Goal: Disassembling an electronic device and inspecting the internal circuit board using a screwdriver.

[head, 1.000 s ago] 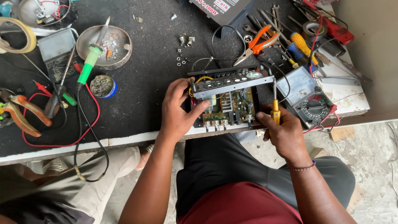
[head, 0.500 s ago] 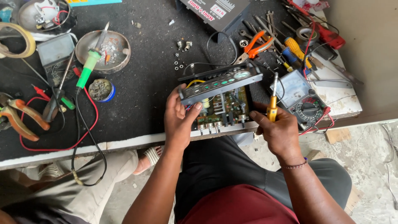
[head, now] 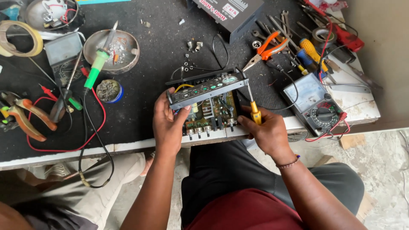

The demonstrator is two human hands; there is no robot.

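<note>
Presently left hand [head: 169, 123] grips amplifier chassis [head: 204, 104], steadying it at worktop [head: 140, 91] edge | right hand [head: 266, 130] clenches yellow screwdriver [head: 254, 111], tip at chassis corner.

1. Soft, even daylight; nothing dim.
2. Shadows under tools on the black, dusty tabletop [head: 149, 55] are faint.
3. Mild glare on the pale concrete floor [head: 383, 170].
4. Sharp centre, slight edge bending.

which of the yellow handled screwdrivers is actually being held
The small yellow-handled screwdriver in the right hand, tip at the black amplifier chassis. The larger yellow-and-blue-handled screwdriver lies untouched among the tools at the bench's far right.
</note>
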